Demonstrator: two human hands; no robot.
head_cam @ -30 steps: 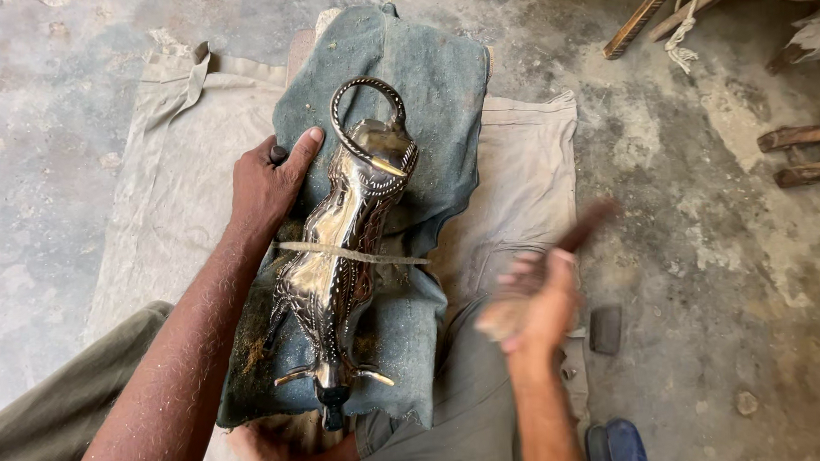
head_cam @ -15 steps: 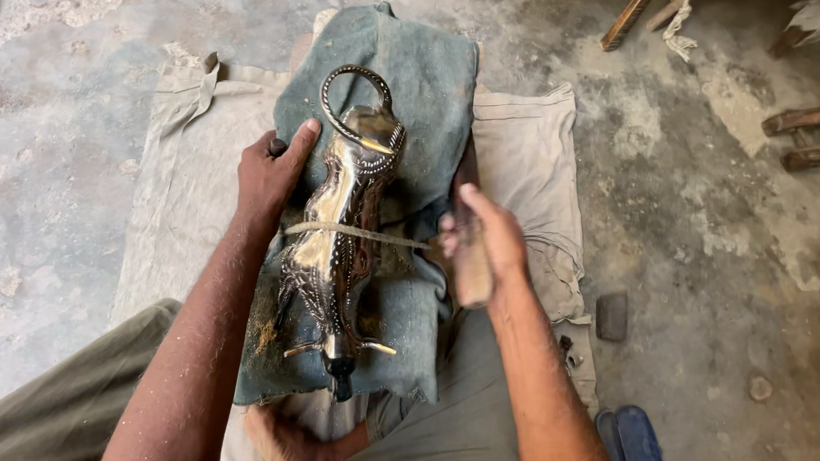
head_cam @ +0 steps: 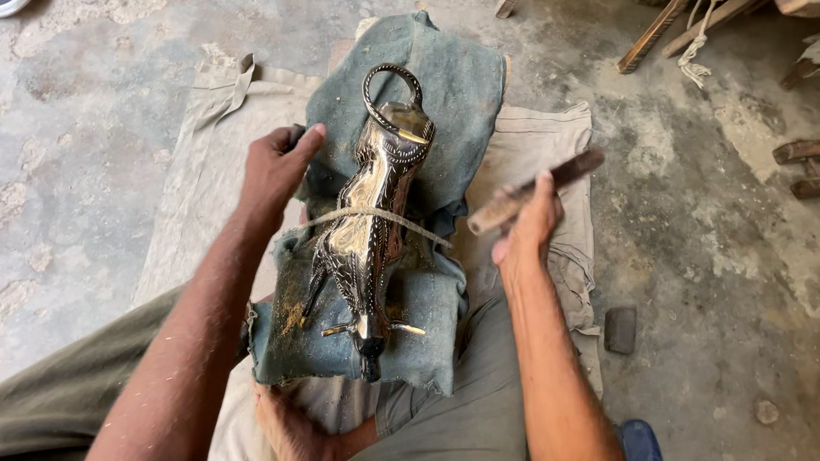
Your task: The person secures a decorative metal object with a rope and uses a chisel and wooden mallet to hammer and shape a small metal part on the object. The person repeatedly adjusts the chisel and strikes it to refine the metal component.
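Figurine: the shiny metal animal figurine (head_cam: 371,225) lies lengthwise on a folded blue-grey cloth pad (head_cam: 451,93) just in front of you, a loop at its far end, horns at the near end.
Cord: a pale cord (head_cam: 408,221) crosses its middle.
Left hand: your left hand (head_cam: 276,169) presses the pad beside the figurine, fingers curled on a dark bit you cannot make out.
Right hand: your right hand (head_cam: 525,225) is clamped around a wooden stick (head_cam: 536,191), raised right of the figurine, not touching it.
Around: beige sheet (head_cam: 195,188) under the pad; small dark block (head_cam: 620,329) on the concrete floor (head_cam: 720,274); wooden pieces (head_cam: 812,162) far right.
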